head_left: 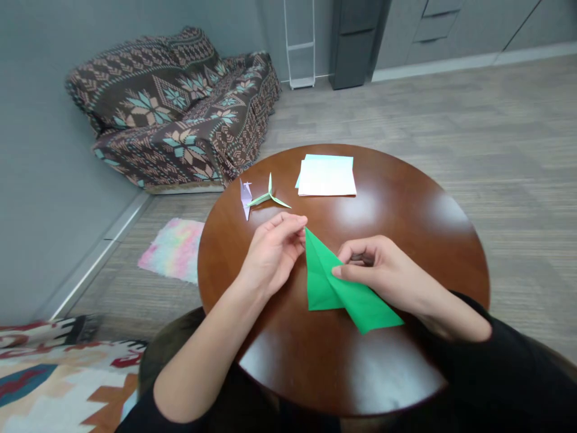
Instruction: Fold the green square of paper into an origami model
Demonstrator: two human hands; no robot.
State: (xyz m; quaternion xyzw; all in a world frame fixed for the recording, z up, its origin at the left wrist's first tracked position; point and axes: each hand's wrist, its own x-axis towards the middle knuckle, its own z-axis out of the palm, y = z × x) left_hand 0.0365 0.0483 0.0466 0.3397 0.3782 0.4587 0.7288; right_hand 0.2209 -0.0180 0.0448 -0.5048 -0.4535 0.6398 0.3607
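A folded sheet of green paper (325,282) is held up over the round table, creased into slanting flaps that spread toward me. With thumb and fingers pinched, my left hand (277,249) grips its pointed upper corner. My right hand (378,264) pinches the right edge, thumb on the near face and the fingers curled behind, partly hidden. Beyond my left hand lie a light green folded paper figure (269,195) with thin points and a purple folded paper figure (246,198).
Light sheets of paper (327,176) lie stacked at the table's far side. The brown round table (433,240) has a glossy top. A sofa (180,114) under a patterned cover stands at the back left, near a fluffy pastel mat (174,249) on the floor.
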